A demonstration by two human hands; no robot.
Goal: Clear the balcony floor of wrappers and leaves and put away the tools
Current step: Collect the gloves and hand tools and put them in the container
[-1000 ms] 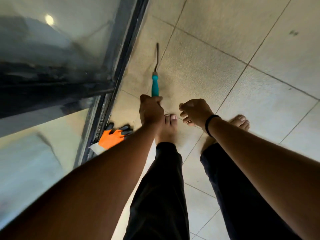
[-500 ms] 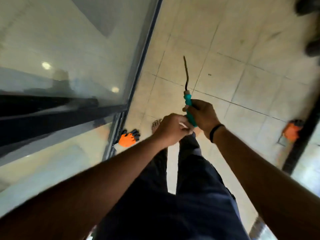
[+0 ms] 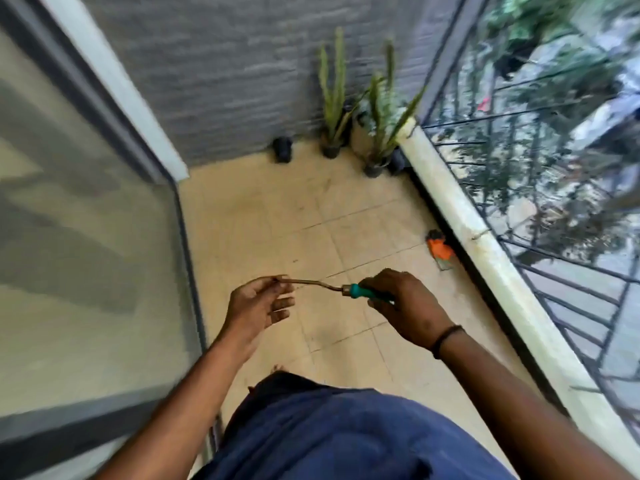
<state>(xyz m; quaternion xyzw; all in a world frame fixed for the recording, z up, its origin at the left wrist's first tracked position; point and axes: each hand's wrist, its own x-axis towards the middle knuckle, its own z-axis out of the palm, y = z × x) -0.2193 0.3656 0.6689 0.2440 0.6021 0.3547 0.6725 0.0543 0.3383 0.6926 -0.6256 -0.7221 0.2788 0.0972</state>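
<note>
No writing can be read. The teal handle of the hand tool (image 3: 346,290) is gripped by the right hand (image 3: 403,304); its metal tip is touched by the loosely spread fingers of the left hand (image 3: 259,304). An orange glove (image 3: 440,251) lies beyond the right hand.

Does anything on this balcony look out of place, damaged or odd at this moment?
Yes. An orange glove lies alone on the floor tiles beside the railing ledge. The teal-handled tool in the right hand has a bent, rusty-looking shaft, its tip at the left hand.
</note>
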